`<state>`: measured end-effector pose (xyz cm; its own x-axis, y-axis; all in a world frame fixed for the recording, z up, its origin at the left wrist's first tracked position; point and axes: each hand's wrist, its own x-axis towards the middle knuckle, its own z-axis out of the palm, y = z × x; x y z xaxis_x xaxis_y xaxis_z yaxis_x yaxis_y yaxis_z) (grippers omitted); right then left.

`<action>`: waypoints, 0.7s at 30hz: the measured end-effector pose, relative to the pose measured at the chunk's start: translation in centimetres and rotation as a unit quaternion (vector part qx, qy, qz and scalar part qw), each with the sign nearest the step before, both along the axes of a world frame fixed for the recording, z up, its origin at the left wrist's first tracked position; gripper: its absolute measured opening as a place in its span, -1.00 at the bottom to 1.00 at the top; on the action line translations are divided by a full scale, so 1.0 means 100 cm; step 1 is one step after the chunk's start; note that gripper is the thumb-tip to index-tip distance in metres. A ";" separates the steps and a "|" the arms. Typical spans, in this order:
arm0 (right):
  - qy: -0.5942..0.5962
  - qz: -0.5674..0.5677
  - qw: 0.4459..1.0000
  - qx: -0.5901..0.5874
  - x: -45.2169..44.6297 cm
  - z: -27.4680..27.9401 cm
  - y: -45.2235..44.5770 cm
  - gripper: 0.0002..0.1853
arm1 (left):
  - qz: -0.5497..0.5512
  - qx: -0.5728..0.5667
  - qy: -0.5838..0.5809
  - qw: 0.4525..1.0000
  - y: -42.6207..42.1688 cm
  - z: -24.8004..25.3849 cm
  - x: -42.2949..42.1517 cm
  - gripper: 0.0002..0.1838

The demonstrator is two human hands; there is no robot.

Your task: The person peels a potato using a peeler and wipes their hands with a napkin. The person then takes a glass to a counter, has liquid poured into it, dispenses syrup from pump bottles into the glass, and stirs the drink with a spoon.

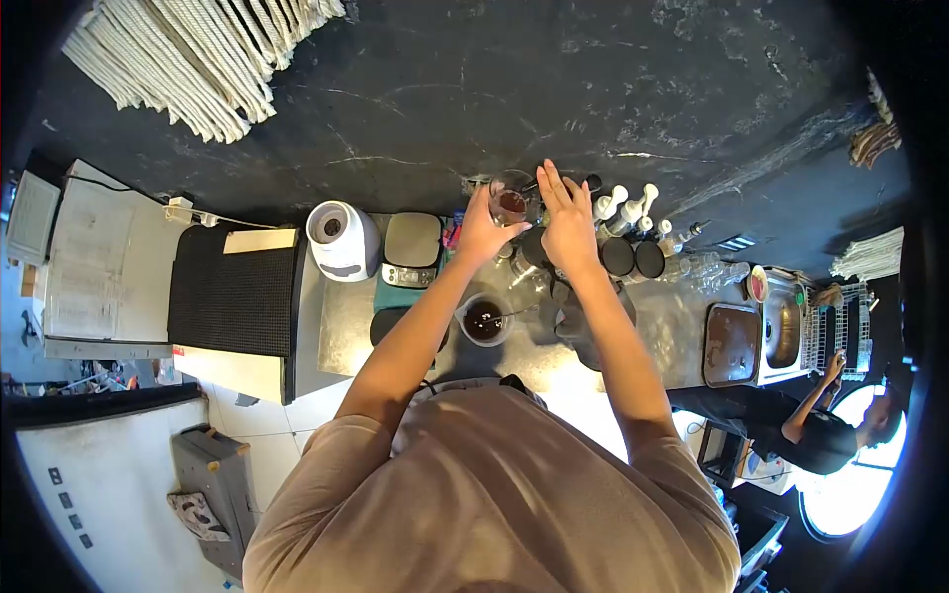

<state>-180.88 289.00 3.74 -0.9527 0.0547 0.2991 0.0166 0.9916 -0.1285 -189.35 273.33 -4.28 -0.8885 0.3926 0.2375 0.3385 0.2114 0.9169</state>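
Cup of reddish-brown liquid is clasped by the left hand, with the right hand alongside, fingers extended.

Brown tray beside sink; rope fringe on wall.

One held cup, one bowl of dark liquid, one silver-topped scale, one brown tray, one sink.

Cup is clear, reddish-brown inside. Bowl is clear, dark brown inside. Scale has a grey-beige top. Appliance is white. Wall is black, pale streaks. Shirt: plain tan. Tray: brown. Rope fringe: cream. Cushion: black-and-white print.
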 end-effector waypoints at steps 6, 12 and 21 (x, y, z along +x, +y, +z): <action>0.034 -0.008 0.999 0.000 0.002 -0.006 -0.005 -0.13 | -0.007 0.014 -0.010 1.000 0.001 -0.007 0.005 -0.08; 0.029 0.011 0.999 -0.008 -0.006 0.008 0.004 -0.23 | -0.016 -0.011 0.027 0.999 0.002 -0.010 0.003 -0.06; 0.048 0.006 0.999 0.000 -0.006 0.028 0.011 -0.22 | -0.017 0.018 -0.009 1.000 0.001 -0.005 0.005 -0.07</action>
<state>-181.46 290.08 6.57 -0.9205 0.0437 0.3882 -0.0072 0.9916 -0.1288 -188.87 273.41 -4.82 -0.8787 0.4151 0.2357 0.3281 0.1667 0.9298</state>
